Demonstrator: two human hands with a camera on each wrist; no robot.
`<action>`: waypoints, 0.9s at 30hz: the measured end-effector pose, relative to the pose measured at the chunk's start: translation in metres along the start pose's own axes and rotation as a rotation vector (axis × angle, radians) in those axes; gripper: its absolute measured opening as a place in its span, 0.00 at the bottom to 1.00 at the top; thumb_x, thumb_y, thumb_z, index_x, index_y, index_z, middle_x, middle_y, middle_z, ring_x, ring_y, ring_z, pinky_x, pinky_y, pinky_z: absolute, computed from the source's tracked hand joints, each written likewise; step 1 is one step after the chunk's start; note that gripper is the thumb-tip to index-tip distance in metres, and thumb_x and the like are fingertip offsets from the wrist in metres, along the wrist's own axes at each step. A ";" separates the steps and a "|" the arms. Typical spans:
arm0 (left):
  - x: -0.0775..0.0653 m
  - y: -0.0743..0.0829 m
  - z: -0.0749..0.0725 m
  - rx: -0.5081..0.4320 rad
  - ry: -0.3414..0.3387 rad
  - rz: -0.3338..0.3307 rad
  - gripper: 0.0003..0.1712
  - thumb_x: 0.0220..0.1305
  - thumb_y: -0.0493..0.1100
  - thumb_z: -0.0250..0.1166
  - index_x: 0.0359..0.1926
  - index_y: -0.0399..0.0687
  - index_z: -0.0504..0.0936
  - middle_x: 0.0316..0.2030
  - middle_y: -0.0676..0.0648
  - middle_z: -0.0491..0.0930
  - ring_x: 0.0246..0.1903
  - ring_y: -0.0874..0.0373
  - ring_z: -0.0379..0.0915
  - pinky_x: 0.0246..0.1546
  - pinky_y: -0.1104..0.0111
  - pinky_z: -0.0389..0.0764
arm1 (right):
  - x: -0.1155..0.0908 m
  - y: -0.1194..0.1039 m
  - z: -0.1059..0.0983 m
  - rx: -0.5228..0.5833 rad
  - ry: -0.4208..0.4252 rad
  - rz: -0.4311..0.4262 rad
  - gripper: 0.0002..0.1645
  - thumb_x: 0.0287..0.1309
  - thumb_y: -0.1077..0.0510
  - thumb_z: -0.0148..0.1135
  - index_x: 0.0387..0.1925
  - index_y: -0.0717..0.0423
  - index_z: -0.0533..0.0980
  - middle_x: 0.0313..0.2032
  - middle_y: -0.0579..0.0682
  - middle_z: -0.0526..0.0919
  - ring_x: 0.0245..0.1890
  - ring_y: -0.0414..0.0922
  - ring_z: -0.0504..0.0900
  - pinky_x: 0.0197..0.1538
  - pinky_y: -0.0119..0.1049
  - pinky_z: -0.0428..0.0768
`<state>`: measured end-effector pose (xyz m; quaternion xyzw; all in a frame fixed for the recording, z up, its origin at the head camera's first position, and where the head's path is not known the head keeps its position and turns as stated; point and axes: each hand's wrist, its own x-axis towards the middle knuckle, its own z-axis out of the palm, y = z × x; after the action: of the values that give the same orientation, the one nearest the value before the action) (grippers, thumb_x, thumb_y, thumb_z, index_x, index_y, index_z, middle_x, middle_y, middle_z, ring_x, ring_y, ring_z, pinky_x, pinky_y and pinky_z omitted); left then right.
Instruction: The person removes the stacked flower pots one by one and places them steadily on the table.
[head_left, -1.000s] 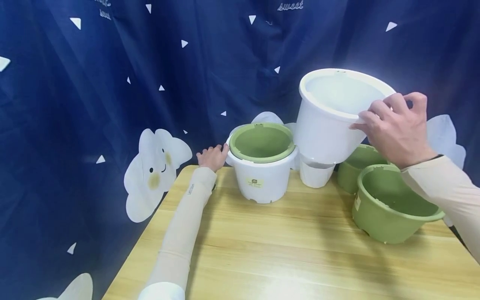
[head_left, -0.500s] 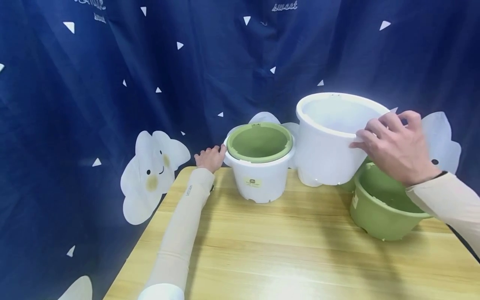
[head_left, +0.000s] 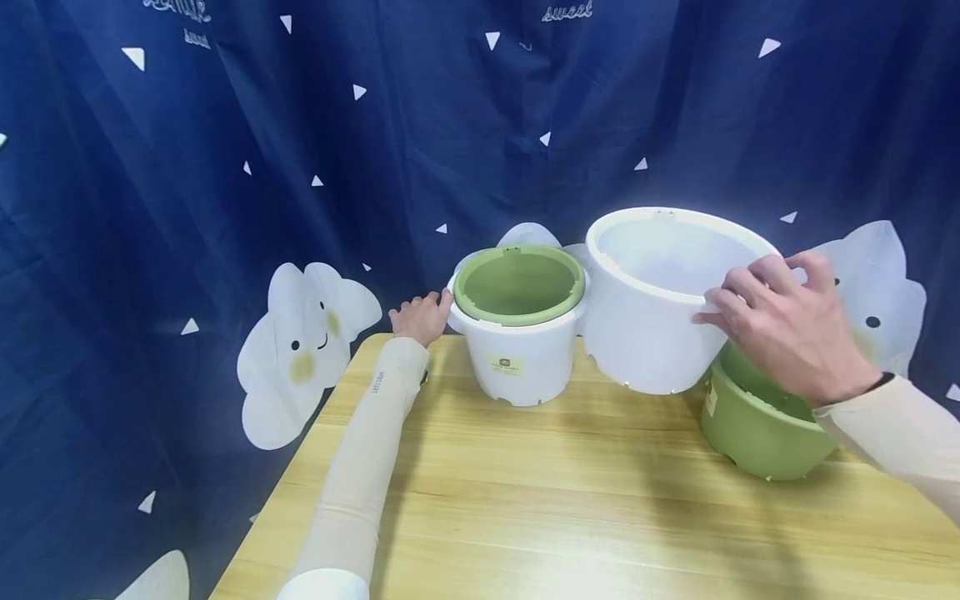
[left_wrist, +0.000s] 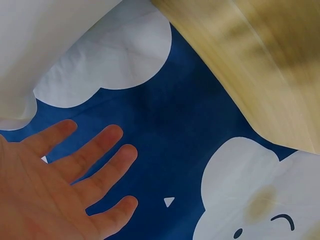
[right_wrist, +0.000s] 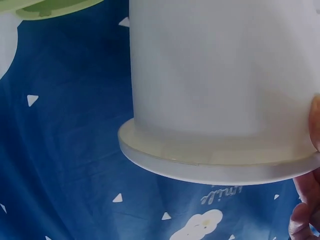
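My right hand pinches the right rim of a large white plant pot, held slightly tilted above the back of the table. In the right wrist view, the white pot's wall fills much of the frame, with fingers at its rim on the right. To its left stands another white plant pot with a yellowish label, a green plant pot nested inside. My left hand is beside that nested pair, thumb at the white rim. The left wrist view shows its fingers extended and spread.
A wide green plant pot stands at the right, partly covered by my right hand and the lifted pot. The wooden table reaches back to a dark blue curtain printed with clouds and triangles. The table's left edge slants beside my left sleeve.
My right hand has lowered the large white pot, bringing it slightly left and nearer. It now hides the small white pot and rear green pot seen earlier. My left hand has stayed put.
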<state>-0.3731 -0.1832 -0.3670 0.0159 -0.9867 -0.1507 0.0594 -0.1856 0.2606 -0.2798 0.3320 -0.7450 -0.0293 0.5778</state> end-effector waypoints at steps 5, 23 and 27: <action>0.000 -0.001 0.001 -0.004 -0.007 0.001 0.45 0.75 0.69 0.24 0.74 0.51 0.70 0.70 0.35 0.72 0.69 0.32 0.66 0.70 0.34 0.57 | -0.003 -0.011 -0.002 0.002 -0.010 -0.016 0.29 0.79 0.44 0.46 0.31 0.62 0.79 0.26 0.57 0.74 0.32 0.58 0.71 0.46 0.59 0.62; -0.002 0.000 -0.003 -0.023 -0.005 0.000 0.44 0.76 0.68 0.25 0.74 0.51 0.70 0.71 0.36 0.72 0.69 0.33 0.66 0.70 0.34 0.57 | -0.008 -0.036 -0.008 0.004 0.020 -0.025 0.27 0.79 0.46 0.47 0.28 0.61 0.76 0.25 0.55 0.73 0.28 0.56 0.70 0.44 0.56 0.62; -0.001 -0.001 -0.001 -0.024 -0.005 0.004 0.44 0.76 0.68 0.25 0.74 0.51 0.70 0.71 0.37 0.72 0.68 0.33 0.67 0.70 0.35 0.58 | -0.018 -0.042 -0.004 0.047 -0.042 -0.046 0.28 0.79 0.46 0.46 0.30 0.63 0.75 0.26 0.56 0.73 0.31 0.58 0.71 0.45 0.57 0.62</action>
<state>-0.3719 -0.1844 -0.3668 0.0129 -0.9850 -0.1623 0.0576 -0.1607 0.2393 -0.3113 0.3620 -0.7495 -0.0318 0.5533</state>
